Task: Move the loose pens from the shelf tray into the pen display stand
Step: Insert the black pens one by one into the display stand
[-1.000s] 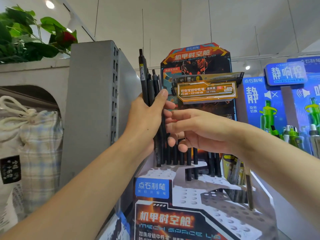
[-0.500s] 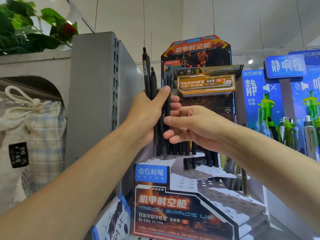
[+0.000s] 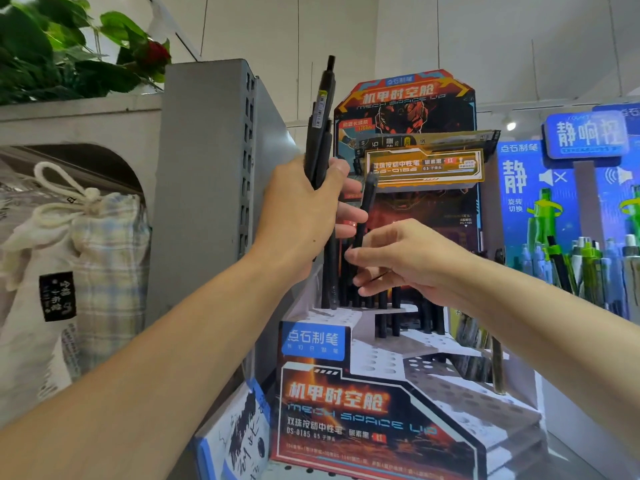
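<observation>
1. At the front of the shelf stands the pen display stand [image 3: 388, 414], its stepped white tiers dotted with holes, most of the lower holes unfilled
2. Above its upper tier, the right hand [image 3: 408, 261] pinches a single black pen [image 3: 365, 216] between thumb and curled fingers, holding it nearly upright over the black pens already standing [image 3: 384, 306] in the top rows
3. Just left of it, the left hand [image 3: 304, 216] grips a bundle of black pens [image 3: 320, 133], thumb clamped across them, fingers partly spread behind; their tops rise well above the fist
4. Behind, a grey shelf upright [image 3: 207, 188] and a drawstring cloth bag [image 3: 76, 271] sit to the left
</observation>
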Demonstrator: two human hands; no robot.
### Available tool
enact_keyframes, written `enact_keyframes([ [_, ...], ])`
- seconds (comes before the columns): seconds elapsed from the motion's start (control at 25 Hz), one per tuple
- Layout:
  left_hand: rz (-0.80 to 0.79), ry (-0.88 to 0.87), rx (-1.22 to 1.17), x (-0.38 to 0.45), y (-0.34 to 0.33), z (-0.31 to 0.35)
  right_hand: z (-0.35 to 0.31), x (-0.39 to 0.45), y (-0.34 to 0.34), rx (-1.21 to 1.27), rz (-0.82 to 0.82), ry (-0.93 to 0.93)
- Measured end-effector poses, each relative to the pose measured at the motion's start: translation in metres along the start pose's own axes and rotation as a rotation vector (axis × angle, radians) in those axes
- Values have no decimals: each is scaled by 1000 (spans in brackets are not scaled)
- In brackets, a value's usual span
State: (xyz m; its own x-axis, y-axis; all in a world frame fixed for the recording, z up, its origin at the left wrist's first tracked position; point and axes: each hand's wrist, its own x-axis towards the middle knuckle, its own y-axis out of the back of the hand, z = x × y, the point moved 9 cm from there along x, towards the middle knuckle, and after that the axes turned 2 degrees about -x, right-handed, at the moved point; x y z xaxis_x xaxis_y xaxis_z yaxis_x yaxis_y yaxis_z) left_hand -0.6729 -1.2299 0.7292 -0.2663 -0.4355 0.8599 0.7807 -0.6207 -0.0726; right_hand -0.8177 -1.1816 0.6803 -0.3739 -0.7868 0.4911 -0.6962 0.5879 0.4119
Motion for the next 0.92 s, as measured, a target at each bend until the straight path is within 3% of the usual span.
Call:
enact_keyframes([
  [0.44,-10,-5,32,-1,9,0,7,8,-12,-291,12,-4],
  [0.92,-25,28,-11,1,7,-8,18,9,-27,-473,-123,-97],
])
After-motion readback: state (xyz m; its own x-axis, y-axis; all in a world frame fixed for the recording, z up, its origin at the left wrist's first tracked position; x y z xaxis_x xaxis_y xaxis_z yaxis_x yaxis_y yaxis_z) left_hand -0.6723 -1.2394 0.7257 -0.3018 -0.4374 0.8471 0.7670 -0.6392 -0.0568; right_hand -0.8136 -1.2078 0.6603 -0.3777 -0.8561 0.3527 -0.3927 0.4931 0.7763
